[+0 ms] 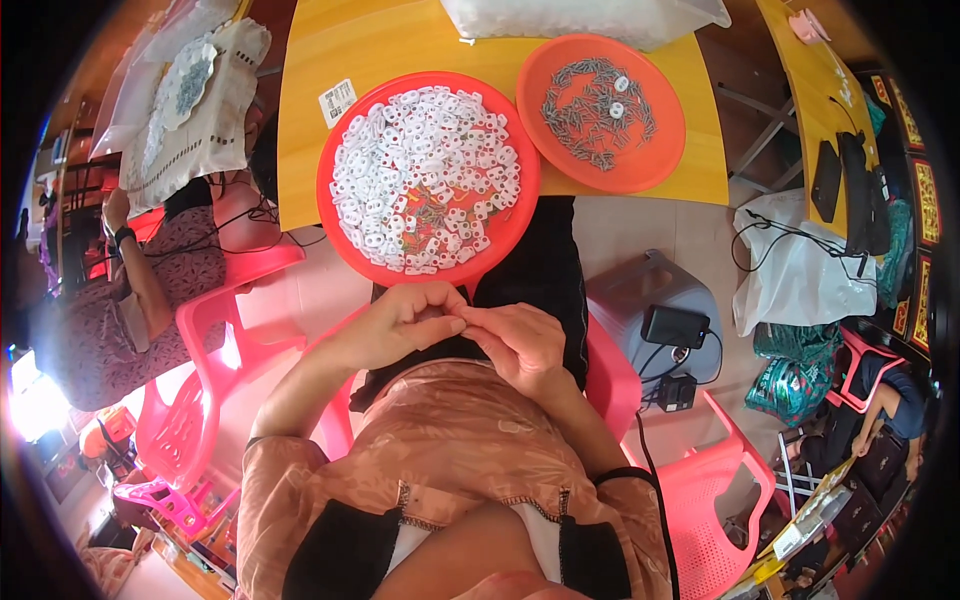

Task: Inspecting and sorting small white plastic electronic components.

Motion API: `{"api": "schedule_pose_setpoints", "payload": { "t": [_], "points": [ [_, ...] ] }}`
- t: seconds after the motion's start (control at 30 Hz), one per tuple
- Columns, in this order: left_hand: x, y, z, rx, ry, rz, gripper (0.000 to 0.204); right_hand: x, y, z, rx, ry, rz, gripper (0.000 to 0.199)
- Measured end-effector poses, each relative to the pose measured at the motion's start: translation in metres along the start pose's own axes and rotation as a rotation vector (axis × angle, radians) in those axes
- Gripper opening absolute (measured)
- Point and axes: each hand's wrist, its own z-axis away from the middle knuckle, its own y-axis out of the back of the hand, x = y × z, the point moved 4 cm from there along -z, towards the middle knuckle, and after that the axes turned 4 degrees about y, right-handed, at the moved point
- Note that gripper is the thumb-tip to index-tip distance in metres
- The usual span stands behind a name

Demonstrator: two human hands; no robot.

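Observation:
My left hand (pixel 405 322) and my right hand (pixel 518 340) meet over my lap, fingertips pinched together on a tiny part that I cannot make out. Just beyond them a round red tray (pixel 335 225) overhangs the yellow table's edge, heaped with several small white plastic pieces (pixel 425 170). To its right a second orange-red tray (pixel 655 160) holds several small grey metal pins (pixel 590 110) and two white pieces.
The yellow table (pixel 300 150) carries a clear plastic bag (pixel 590 18) at its far edge. A person sits on a pink chair (pixel 215 320) at my left. A grey stool (pixel 640 290) with a black adapter (pixel 675 325) stands at my right, beside a white bag (pixel 795 270).

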Motion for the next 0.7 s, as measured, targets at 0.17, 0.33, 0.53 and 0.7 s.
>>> {"api": "schedule_pose_setpoints", "payload": {
  "t": [0.17,0.33,0.53,0.7],
  "points": [
    [0.0,-0.004,-0.003,-0.037,0.031,0.092,0.01,-0.001,0.006,0.002,-0.004,0.047,0.072,0.025],
    [0.001,-0.005,-0.012,0.024,0.008,0.046,0.008,0.005,0.01,0.004,0.054,0.067,0.075,0.026],
    [0.041,0.017,-0.034,0.531,-0.458,-0.648,0.007,0.012,0.012,0.008,0.184,-0.297,-0.088,0.014],
    [0.072,0.02,-0.05,0.558,-0.832,-1.292,0.017,0.028,0.004,0.02,0.213,-0.437,-0.168,0.008]
  ]
}}
